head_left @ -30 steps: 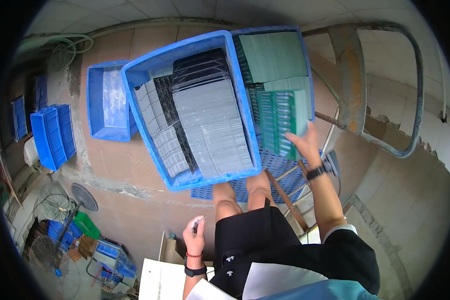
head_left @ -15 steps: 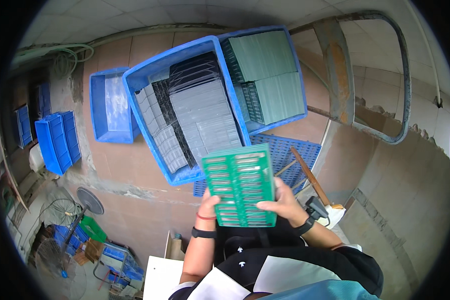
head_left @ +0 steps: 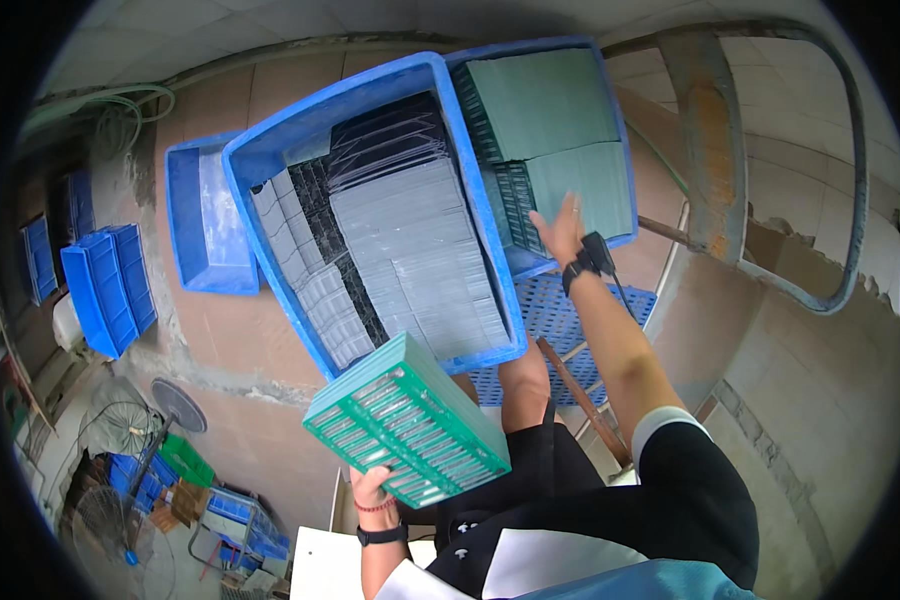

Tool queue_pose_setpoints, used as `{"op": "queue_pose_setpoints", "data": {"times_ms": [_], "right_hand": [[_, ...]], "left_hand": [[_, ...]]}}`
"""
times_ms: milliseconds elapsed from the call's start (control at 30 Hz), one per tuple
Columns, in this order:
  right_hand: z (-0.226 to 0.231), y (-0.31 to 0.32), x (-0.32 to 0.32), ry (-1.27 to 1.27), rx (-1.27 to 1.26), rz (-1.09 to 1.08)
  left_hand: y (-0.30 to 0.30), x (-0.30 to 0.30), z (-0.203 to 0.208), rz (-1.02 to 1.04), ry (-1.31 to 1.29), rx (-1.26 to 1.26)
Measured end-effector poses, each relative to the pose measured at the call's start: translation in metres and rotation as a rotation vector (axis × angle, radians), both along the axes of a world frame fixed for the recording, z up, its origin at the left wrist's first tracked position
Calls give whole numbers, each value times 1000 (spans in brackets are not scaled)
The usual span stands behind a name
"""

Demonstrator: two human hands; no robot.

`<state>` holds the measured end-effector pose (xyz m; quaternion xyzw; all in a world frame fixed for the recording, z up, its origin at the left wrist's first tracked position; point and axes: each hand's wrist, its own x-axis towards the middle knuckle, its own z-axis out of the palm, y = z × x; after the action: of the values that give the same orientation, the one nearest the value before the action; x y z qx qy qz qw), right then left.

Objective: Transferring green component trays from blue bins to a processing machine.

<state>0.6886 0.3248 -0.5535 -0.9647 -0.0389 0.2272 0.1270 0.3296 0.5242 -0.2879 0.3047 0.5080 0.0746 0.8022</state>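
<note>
Grips a thick green slotted block (head_left: pixel 410 425) in the left hand (head_left: pixel 372 490) at lower centre of the frame, tilted, slotted face toward the camera. Just beyond, at centre, has a blue crate (head_left: pixel 485 210) packed with grey stacks (head_left: pixel 420 250). Holds the right hand (head_left: pixel 560 228) with fingers spread, grasping nothing, before a pale green stack (head_left: pixel 602 180) in another crate (head_left: pixel 527 264), upper right; cannot tell whether touching.
</note>
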Motion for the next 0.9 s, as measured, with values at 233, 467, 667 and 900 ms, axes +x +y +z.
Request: {"op": "queue_pose_setpoints", "data": {"times_ms": [233,467,667,900], "right_hand": [[-23,30,-30,-80,-150,10],[-14,29,-8,-178,-177,-130],[-5,48,-12,52,-179,-137],[-35,64,-30,-4,-222,-167]], "left_hand": [[-2,-24,10,72,41,-43],[-6,-29,5,117,6,-156],[-3,-30,6,133,3,-161],[5,-34,5,57,-22,-93]]}}
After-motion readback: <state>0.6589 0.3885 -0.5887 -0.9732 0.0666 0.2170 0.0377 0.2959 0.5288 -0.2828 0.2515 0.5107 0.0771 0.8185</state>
